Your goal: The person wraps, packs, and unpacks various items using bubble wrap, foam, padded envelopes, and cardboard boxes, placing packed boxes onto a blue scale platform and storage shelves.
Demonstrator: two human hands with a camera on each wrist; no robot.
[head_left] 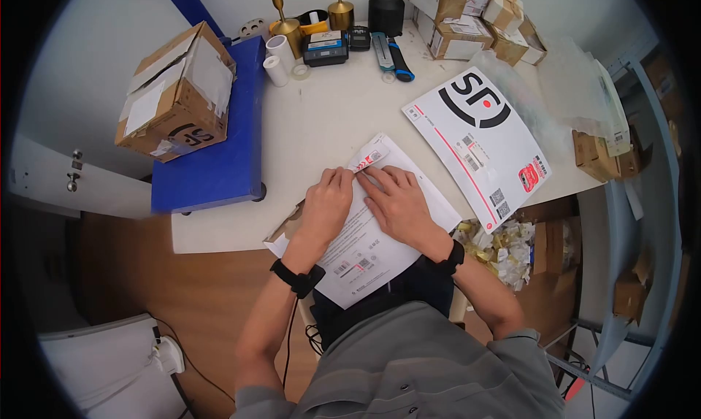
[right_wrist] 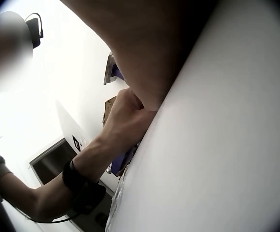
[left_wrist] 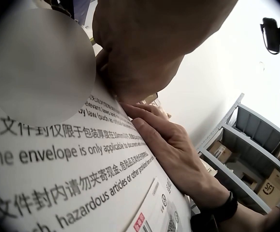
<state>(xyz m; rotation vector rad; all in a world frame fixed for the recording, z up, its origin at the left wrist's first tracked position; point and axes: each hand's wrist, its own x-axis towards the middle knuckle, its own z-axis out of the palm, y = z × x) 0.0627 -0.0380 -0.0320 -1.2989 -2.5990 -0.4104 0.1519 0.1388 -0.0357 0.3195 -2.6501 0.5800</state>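
A white printed cardboard document envelope (head_left: 376, 247) lies aslant at the table's front edge, its lower corner reaching over the person's lap. Near its far end is a strip with red print (head_left: 371, 158). My left hand (head_left: 328, 204) has curled fingers and grips the envelope beside this strip; its fingertips are partly hidden. Lying over the envelope, my right hand (head_left: 398, 204) presses with fairly straight fingers, the tips close to the left hand. In the left wrist view, the right hand (left_wrist: 171, 150) rests along the printed face. The right wrist view shows the left hand (right_wrist: 125, 121) bent at the envelope's edge.
Right of the hands lies another white envelope with a large black logo (head_left: 482, 145). A taped carton (head_left: 179, 90) sits on a blue platform (head_left: 244, 141) at left. Tape rolls (head_left: 277, 58), a utility knife (head_left: 398, 58) and small boxes (head_left: 460, 36) line the back.
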